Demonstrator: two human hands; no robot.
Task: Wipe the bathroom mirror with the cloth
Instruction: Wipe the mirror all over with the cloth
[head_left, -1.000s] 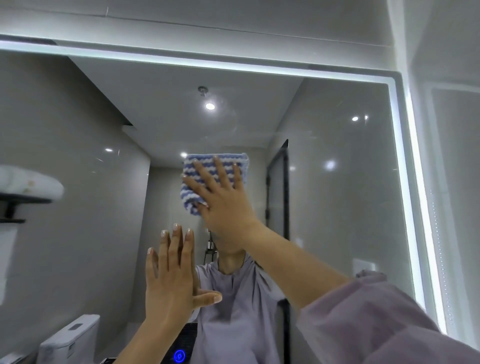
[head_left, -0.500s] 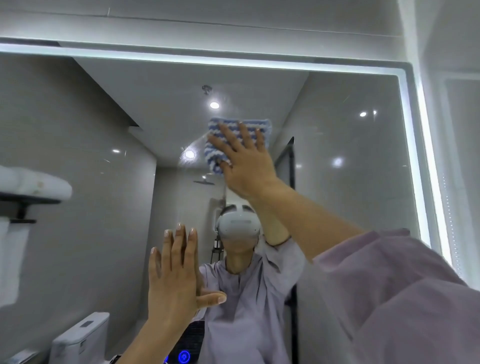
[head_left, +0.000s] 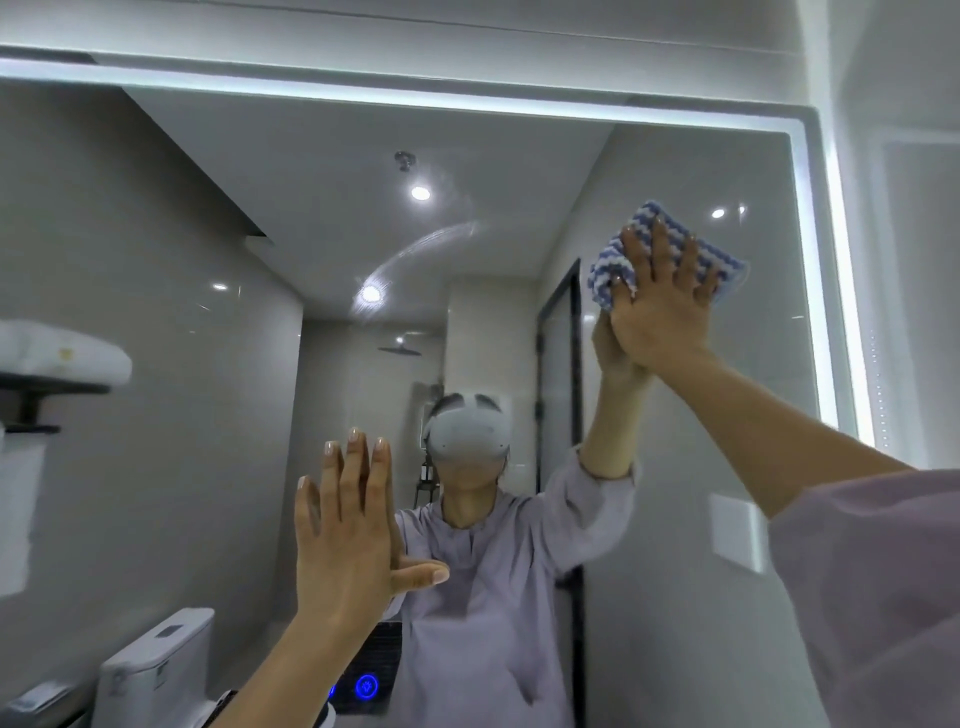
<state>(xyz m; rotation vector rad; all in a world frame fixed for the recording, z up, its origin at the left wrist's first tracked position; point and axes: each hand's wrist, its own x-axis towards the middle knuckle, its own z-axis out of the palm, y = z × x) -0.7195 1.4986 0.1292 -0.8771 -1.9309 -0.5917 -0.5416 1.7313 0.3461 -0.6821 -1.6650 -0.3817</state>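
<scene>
The bathroom mirror (head_left: 675, 597) fills the view, framed by a lit white strip along its top and right edges. My right hand (head_left: 660, 306) presses a blue-and-white striped cloth (head_left: 610, 262) flat against the glass near the upper right corner, fingers spread over it. My left hand (head_left: 348, 535) rests flat on the mirror lower down, left of centre, fingers together and thumb out, holding nothing. A curved damp streak (head_left: 415, 254) arcs across the glass above the centre.
The mirror reflects a person in a lilac top wearing a white headset, a toilet (head_left: 156, 670) at lower left, a towel shelf (head_left: 57, 364) on the left wall and a dark-framed shower door (head_left: 561, 389). A blue lit touch button (head_left: 366, 686) glows low on the glass.
My right hand has swept the cloth up and then to the right across the glass, from the centre to near the upper right corner. My left hand has stayed in place.
</scene>
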